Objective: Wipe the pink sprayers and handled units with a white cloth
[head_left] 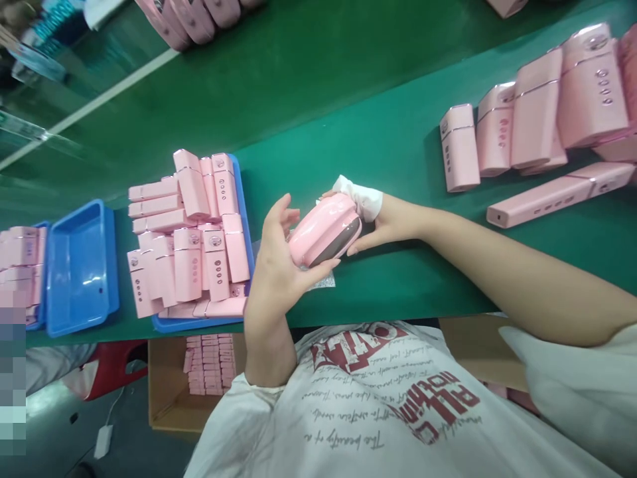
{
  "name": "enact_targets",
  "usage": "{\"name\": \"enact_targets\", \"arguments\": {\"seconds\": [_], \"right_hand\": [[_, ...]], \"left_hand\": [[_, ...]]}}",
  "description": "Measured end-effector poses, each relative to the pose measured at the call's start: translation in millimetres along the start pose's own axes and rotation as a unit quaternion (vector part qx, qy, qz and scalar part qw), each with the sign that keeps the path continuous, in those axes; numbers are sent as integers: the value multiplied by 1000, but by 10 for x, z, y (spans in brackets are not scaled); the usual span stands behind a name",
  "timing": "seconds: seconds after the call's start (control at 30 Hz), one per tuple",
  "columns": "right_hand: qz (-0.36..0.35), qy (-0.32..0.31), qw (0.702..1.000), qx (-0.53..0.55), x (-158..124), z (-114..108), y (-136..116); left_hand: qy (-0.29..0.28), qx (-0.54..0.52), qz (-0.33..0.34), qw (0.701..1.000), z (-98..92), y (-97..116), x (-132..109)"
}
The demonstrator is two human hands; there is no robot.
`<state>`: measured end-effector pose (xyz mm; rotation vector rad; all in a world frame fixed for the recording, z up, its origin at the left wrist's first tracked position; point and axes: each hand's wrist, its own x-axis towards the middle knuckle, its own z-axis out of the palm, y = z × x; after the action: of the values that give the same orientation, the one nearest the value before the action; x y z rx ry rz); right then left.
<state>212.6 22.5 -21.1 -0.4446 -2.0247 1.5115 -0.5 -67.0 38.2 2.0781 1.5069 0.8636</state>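
Observation:
Between both hands, above the green table, is a glossy pink rounded device with a dark grey panel along its lower side. My left hand grips its left end, the thumb along the near edge and the other fingers behind. My right hand, with white cloth around its fingers, holds the right end, thumb on the near side. Part of a small clear, speckled packet or sheet shows beneath the device. Left of my left hand, a blue tray carries a heap of slim pink devices with oval buttons.
More slim pink devices lie at the right. Several rounded pink pieces stand at the far edge. A second blue tray is at the left beside another filled one. Below the table stand a cardboard box of pink pieces and a red stool.

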Motion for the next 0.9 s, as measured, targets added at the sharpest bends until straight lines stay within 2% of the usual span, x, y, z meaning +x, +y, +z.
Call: {"name": "enact_targets", "arguments": {"seconds": [0.1,0.23,0.33,0.5,0.63,0.77,0.9], "right_hand": [[-8,6,1000,-29,-4,14,-23],[-29,23,996,-77,-15,31,-42],[-47,40,992,-107,-28,85,-60],[-51,66,993,-82,-72,319,-102],[-4,80,995,-53,-112,480,-142],[37,82,995,-48,-129,496,-162],[80,97,991,-36,-134,482,-202]], "left_hand": [[46,-26,-25,998,137,-30,-156],[112,-17,35,993,311,-108,-252],[132,24,73,988,306,-131,-241],[66,46,57,995,87,-55,-300],[18,31,26,999,-55,-35,-396],[-43,-26,-26,998,-146,-48,-397],[-96,-9,-93,991,-254,-7,-307]]}}
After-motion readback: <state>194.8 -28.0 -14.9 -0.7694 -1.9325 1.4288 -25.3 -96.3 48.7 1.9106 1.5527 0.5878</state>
